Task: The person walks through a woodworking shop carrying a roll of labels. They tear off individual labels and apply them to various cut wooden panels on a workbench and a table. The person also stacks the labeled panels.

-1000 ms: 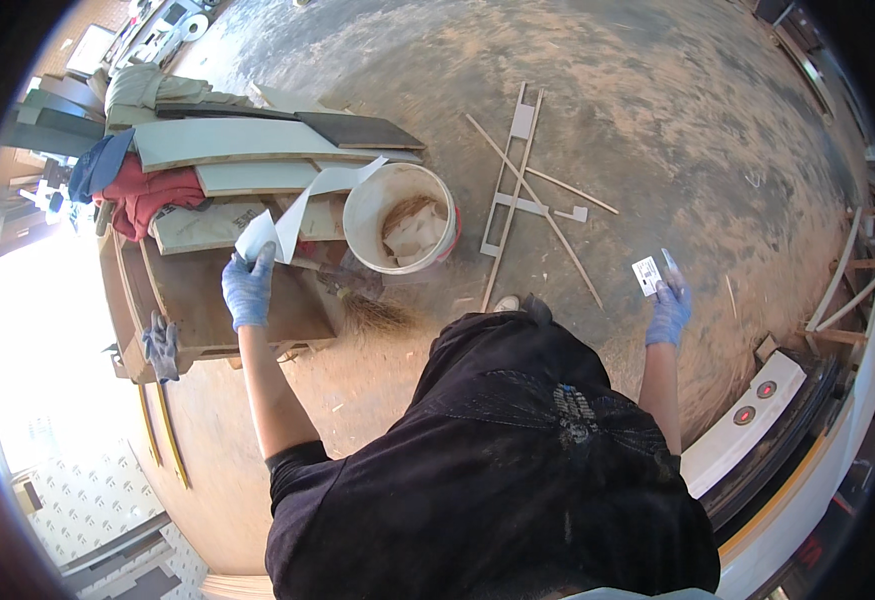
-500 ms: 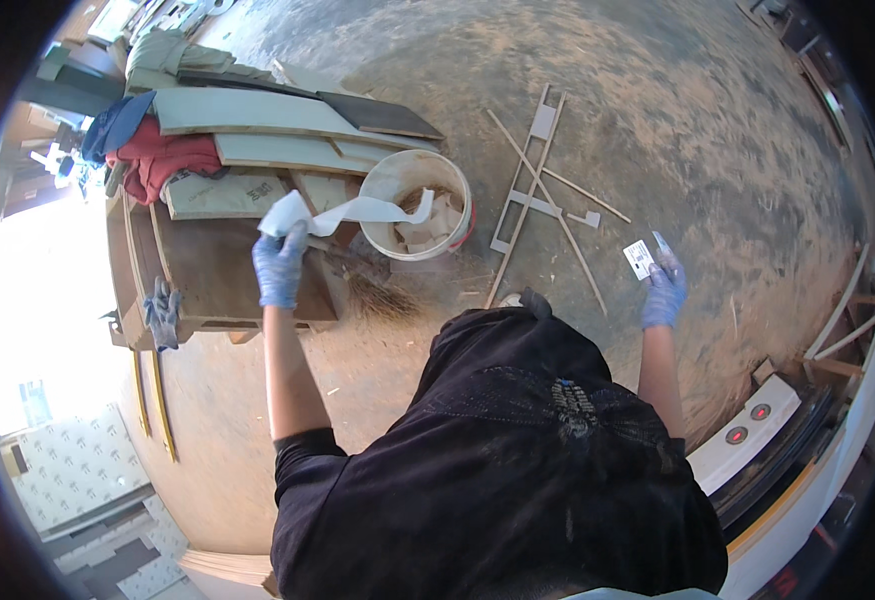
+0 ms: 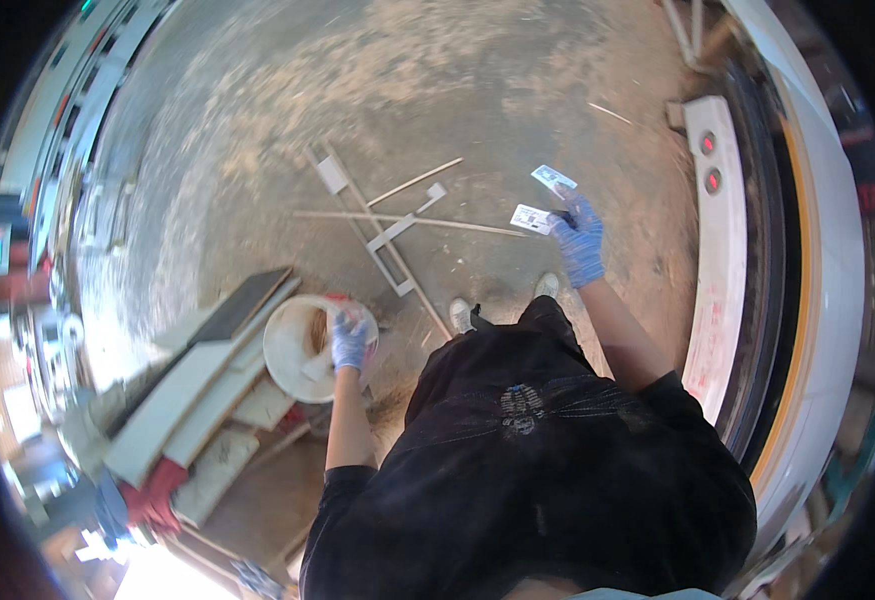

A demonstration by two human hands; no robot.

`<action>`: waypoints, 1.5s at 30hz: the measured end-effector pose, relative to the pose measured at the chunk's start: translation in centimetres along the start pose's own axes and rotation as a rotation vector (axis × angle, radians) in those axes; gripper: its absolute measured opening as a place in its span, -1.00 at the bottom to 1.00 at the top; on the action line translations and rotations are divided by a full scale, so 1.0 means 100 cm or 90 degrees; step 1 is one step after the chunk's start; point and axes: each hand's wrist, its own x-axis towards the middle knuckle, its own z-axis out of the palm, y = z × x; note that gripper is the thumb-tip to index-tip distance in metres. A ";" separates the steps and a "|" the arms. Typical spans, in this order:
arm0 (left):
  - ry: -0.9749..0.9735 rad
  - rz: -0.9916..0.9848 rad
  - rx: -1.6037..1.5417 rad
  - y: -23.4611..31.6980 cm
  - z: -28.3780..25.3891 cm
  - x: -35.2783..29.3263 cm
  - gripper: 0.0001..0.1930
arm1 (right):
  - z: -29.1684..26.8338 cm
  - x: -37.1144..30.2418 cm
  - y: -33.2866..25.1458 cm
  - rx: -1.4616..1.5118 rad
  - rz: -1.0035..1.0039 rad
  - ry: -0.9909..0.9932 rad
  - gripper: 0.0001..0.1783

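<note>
My left hand [image 3: 349,345], in a thin blue glove, is over the rim of a white bucket [image 3: 279,372]. Its fingers look slightly apart and somewhat blurred, and no white strip trails from them. Inside the bucket are brownish scraps [image 3: 314,328] and something pale, partly hidden by the hand. My right hand [image 3: 579,243], gloved too, pinches two small printed labels. One white label [image 3: 531,219] sticks out to the left of the fingers; the other, a bluish-white label [image 3: 554,179], extends beyond the fingertips.
Thin wooden strips and a narrow frame [image 3: 389,265] lie crossed on the dusty floor ahead. Pale boards [image 3: 172,410] are piled left of the bucket, with a red cloth [image 3: 152,495] at their end. A long white machine panel with red buttons [image 3: 714,250] stands to the right.
My view has swung right. The left hand has moved from beside the bucket to over it, and the white strip no longer hangs from it. The right hand still holds labels, now two distinctly visible.
</note>
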 end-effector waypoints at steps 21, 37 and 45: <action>-0.820 0.165 0.194 0.256 0.766 -0.157 -0.84 | -0.420 0.147 -0.018 0.145 -0.129 0.309 -0.40; -0.846 0.214 0.228 0.398 1.135 -0.039 -0.79 | -0.689 0.421 0.029 0.065 -0.026 0.790 -0.62; -0.862 0.135 0.311 0.414 1.304 -0.031 -0.82 | -0.824 0.434 0.050 0.081 -0.079 1.003 -0.65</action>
